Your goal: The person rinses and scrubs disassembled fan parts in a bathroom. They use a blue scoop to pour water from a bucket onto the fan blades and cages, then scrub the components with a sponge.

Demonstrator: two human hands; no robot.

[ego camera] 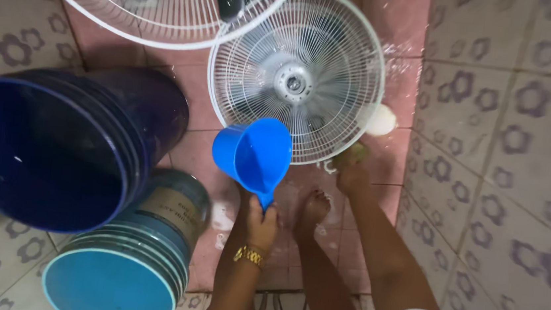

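Nearest the camera, the left hand [261, 225], with a gold bracelet [248, 256] at the wrist, is seen with fingers closed around the handle of a blue plastic scoop [254, 153]. The scoop is held tilted at the picture's centre, above the wet pink tiled floor [202, 155], its mouth turned toward 9 o'clock. At 1 o'clock, a white fan grille [296, 74] lies flat. The right hand [352, 175] is pressed to the grille's lower edge on something yellowish; its grip cannot be made out. Two blue buckets [57, 149] stand at 8 o'clock.

Blue scoop [254, 153] over fan grille [296, 74]
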